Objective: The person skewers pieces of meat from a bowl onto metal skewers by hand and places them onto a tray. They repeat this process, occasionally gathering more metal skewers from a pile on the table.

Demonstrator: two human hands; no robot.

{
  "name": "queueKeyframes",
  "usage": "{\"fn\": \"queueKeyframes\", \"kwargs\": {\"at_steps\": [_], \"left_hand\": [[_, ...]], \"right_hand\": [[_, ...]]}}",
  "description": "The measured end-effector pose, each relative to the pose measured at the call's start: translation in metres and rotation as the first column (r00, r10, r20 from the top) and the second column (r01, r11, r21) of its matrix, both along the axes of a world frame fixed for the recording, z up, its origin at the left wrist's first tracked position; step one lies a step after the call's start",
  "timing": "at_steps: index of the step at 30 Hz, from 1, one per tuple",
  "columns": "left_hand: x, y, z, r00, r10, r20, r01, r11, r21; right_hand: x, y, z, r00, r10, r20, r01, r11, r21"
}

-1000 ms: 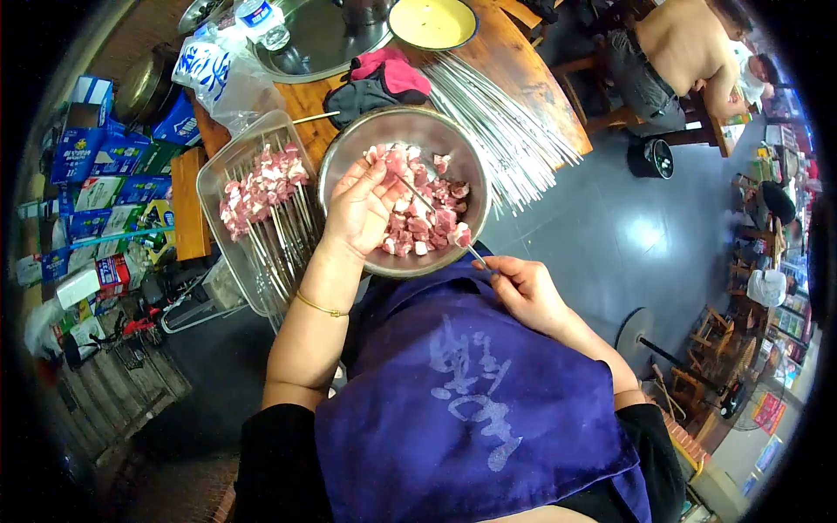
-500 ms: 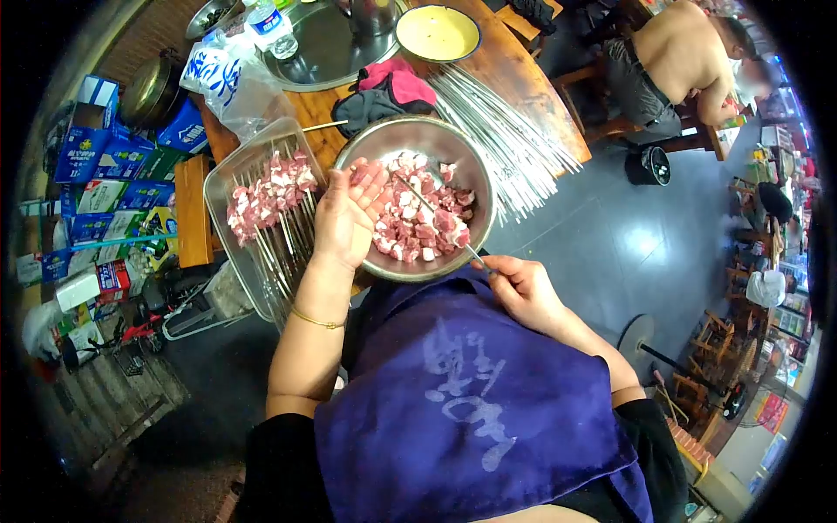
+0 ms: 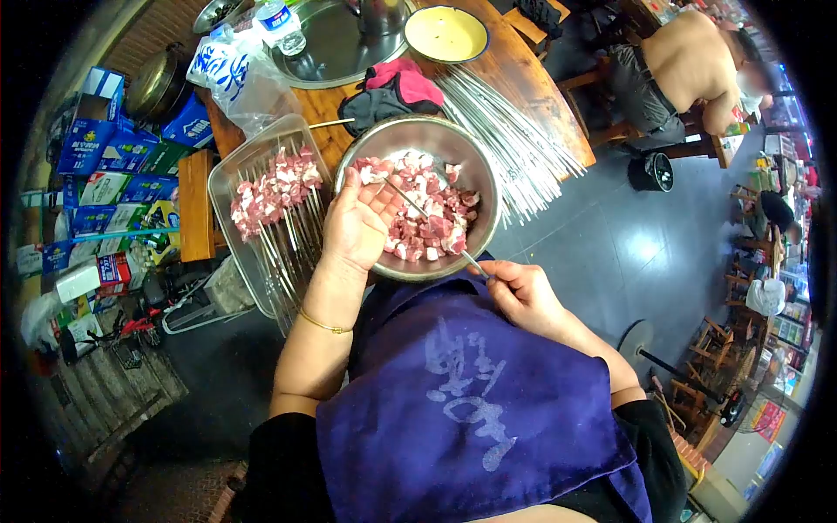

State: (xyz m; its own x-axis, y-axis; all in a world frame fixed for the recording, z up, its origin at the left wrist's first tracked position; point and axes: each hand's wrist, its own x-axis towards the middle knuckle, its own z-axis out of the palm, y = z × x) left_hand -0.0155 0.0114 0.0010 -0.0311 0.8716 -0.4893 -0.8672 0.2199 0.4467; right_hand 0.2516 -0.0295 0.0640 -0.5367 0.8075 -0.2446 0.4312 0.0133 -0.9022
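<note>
My right hand [image 3: 519, 292] grips a thin metal skewer [image 3: 471, 259] near its end, over the front rim of a steel bowl [image 3: 482, 161]. The skewer slants up and left across the bowl, and its tip comes close to my left fingers. Cubes of raw red and white meat [image 3: 436, 228] lie in the bowl. My left hand [image 3: 359, 222], palm up with bent fingers, is over the bowl's left side and holds a piece of meat [image 3: 373, 169] at the fingertips. Left of it, loaded meat skewers [image 3: 277, 192] lie in a clear tray [image 3: 225, 218].
Many bare metal skewers [image 3: 514, 144] lie fanned on the wooden table [image 3: 558, 109]. Behind the bowl are pink and black gloves [image 3: 397, 90], a yellow basin [image 3: 446, 35], a plastic bag [image 3: 240, 83] and a water bottle [image 3: 281, 28]. Another person [image 3: 684, 65] sits at right.
My left hand has turned slightly, its fingers now bent closer to the skewer tip with the meat. The right hand keeps its hold on the skewer. The whole view has shifted slightly.
</note>
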Motion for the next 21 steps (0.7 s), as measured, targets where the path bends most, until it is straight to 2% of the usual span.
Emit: {"fn": "queueKeyframes", "kwargs": {"at_steps": [7, 11, 17, 21], "left_hand": [[0.008, -0.002, 0.008, 0.990, 0.009, 0.143, -0.014, 0.999, 0.034], [0.012, -0.002, 0.012, 0.997, 0.063, 0.052, -0.064, 0.997, 0.031], [0.016, -0.003, 0.014, 0.994, 0.114, -0.002, -0.113, 0.991, 0.072], [0.016, -0.003, 0.015, 0.993, 0.114, -0.035, -0.112, 0.992, 0.057]], "right_hand": [[0.000, -0.002, 0.005, 0.999, -0.024, 0.038, 0.027, 0.998, -0.064], [0.003, -0.004, 0.001, 0.999, -0.038, 0.028, 0.039, 0.999, -0.035], [0.003, -0.005, 0.001, 0.996, -0.021, 0.082, 0.010, 0.991, 0.136], [0.002, -0.003, 0.006, 0.990, 0.012, 0.137, -0.028, 0.992, 0.120]]}}
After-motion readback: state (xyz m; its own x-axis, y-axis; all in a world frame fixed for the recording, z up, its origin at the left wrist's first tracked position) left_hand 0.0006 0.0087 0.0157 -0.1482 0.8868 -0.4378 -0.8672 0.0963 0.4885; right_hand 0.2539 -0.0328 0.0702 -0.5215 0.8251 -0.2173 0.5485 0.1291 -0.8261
